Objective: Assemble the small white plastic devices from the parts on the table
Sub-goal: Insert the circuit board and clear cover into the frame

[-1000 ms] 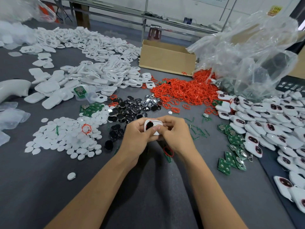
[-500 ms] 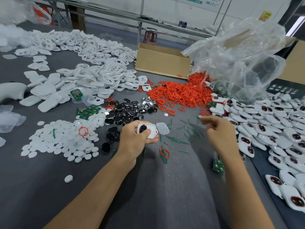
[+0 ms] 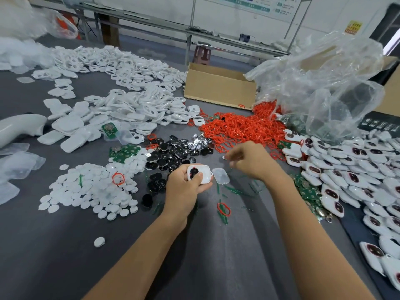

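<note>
Gripping a part-filled white shell [image 3: 200, 174], the left hand [image 3: 184, 189] holds it ready. The right hand [image 3: 253, 161] curls its fingers beside the red rings [image 3: 242, 126]; whether they hold anything is unclear. Likely next: seating a ring.

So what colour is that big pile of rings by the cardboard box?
The rings are red; the head view shows it.

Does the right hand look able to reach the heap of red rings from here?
Probably yes: the right hand hovers at the near edge of the red rings, with nothing standing between them. Its curled fingers may be pinching something small, but it is too blurred to tell.
</note>
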A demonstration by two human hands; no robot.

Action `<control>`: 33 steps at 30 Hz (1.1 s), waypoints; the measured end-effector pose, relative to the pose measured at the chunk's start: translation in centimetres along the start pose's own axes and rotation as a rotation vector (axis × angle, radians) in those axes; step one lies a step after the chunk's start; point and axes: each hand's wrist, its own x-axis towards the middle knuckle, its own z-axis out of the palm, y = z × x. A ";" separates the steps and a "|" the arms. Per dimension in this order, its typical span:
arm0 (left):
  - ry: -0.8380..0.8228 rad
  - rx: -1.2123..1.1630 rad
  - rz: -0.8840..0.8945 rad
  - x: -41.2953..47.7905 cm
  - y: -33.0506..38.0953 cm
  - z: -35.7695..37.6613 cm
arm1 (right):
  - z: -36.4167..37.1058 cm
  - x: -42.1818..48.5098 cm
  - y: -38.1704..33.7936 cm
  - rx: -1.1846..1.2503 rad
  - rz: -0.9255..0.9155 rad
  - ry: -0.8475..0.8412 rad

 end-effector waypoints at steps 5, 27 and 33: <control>0.007 -0.030 -0.027 0.1 0.1 0.0 | 2.4 -0.4 -0.8 -0.155 -0.005 -0.100; -0.108 -0.002 -0.088 -0.2 0.2 0.2 | 3.4 -5.2 0.1 0.973 -0.069 0.281; -0.199 0.115 -0.032 -0.6 0.2 0.2 | 3.6 -5.2 -0.5 0.985 -0.052 0.258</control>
